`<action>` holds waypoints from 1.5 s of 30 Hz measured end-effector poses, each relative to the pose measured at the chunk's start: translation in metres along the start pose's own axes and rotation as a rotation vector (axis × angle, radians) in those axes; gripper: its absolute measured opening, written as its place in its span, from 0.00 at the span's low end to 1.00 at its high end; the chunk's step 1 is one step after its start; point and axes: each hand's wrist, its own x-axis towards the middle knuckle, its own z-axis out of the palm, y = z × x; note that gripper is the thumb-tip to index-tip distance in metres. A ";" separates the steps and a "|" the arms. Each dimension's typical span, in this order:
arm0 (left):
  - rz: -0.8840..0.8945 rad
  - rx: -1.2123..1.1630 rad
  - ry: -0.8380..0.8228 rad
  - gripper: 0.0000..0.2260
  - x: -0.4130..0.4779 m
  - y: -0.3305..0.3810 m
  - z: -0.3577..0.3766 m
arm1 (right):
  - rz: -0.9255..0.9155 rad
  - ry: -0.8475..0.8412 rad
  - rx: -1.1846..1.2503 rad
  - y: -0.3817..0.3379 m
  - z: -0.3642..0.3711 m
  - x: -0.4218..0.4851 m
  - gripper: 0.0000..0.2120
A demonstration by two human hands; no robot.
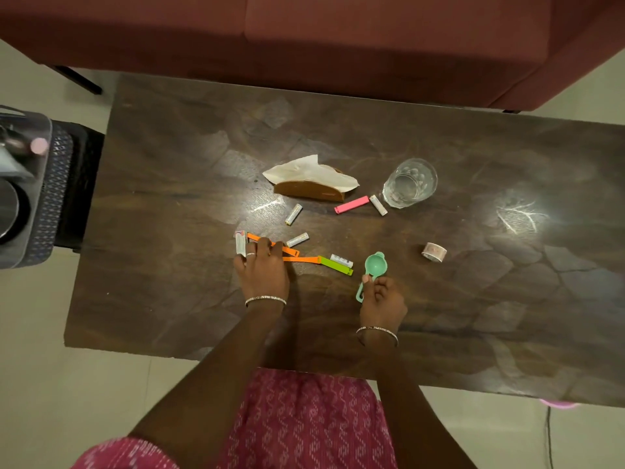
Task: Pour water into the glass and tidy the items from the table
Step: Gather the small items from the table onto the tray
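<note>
A clear glass stands on the dark wooden table at the right of centre. My right hand grips the handle of a mint-green measuring spoon. My left hand lies over two orange bag clips, its fingers on them. A small white box lies by its fingertips. A green clip, a pink clip and several white batteries lie scattered between the hands and the glass.
A brown napkin holder with a white tissue stands behind the clips. A roll of patterned tape lies to the right. A maroon sofa runs along the far side. A dark stool with a grey tray stands at the left.
</note>
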 end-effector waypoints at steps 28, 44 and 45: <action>-0.016 -1.094 -0.058 0.04 0.031 -0.051 -0.032 | -0.127 -0.055 0.044 -0.054 0.046 -0.057 0.09; -0.489 -1.568 -0.126 0.15 0.067 -0.264 -0.067 | -0.024 -0.397 0.281 -0.163 0.219 -0.188 0.04; -0.518 -1.535 -0.104 0.14 0.071 -0.282 -0.068 | -0.017 -0.405 0.277 -0.169 0.233 -0.197 0.04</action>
